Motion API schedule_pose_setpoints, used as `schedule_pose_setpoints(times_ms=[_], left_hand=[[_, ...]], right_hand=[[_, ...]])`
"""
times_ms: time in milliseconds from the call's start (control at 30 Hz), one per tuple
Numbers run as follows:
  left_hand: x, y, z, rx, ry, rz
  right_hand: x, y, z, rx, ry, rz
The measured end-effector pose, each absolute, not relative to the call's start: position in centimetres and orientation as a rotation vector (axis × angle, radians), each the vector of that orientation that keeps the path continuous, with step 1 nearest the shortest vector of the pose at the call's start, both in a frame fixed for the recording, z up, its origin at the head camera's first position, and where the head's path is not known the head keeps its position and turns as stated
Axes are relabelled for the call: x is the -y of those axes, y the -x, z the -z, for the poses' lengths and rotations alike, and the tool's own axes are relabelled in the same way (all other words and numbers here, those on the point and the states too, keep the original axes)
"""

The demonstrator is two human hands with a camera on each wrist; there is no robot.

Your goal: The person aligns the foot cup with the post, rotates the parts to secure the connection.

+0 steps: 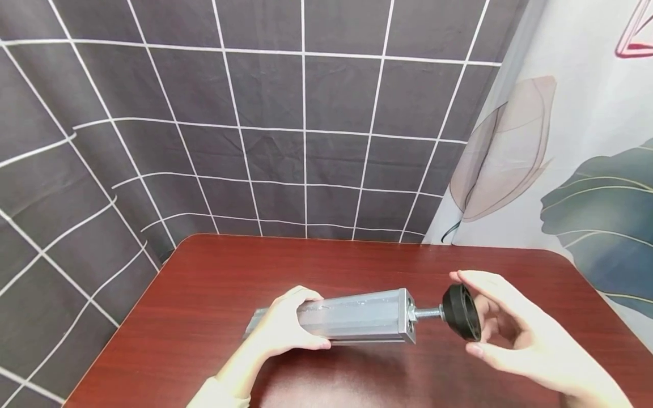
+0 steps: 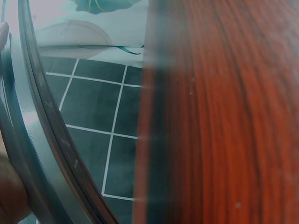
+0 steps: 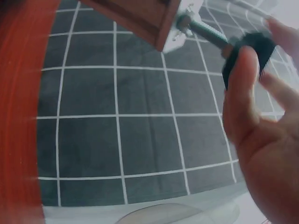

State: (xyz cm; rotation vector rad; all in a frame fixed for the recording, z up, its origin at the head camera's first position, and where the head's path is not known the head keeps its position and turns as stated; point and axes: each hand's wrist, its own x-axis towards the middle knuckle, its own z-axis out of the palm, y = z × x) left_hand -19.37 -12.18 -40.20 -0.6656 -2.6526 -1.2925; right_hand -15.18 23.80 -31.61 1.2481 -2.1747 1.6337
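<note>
A silver metal profile bar (image 1: 357,317) lies sideways over the table, gripped near its far left part by my left hand (image 1: 288,323), thumb on the near side and fingers over the top. From the bar's square right end plate (image 1: 408,315) sticks out a threaded stud (image 1: 427,313). It carries a black levelling foot (image 1: 458,314). My right hand (image 1: 525,337) holds that foot by its rim, thumb below and fingers above. The right wrist view shows the thumb against the foot (image 3: 265,45). In the left wrist view the bar (image 2: 30,116) runs along the left side.
Under the hands is a red-brown wooden table (image 1: 245,260) with rounded corners. A dark grey curtain with white grid lines (image 1: 270,158) hangs behind and to the left. A white leaf-print curtain (image 1: 571,130) hangs at the right.
</note>
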Motion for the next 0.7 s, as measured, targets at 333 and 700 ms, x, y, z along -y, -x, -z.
schedule_pose_setpoints(times_ms=[333,700], left_hand=[[12.1,19.4,40.0,2.643,0.652,1.3],[12.2,19.4,40.3,2.638,0.676,1.306]], right_hand=[[-22.9,15.2,31.8,2.276,-0.78,-1.307],[-24.0,15.6,31.7,2.115,-1.309,-1.642]])
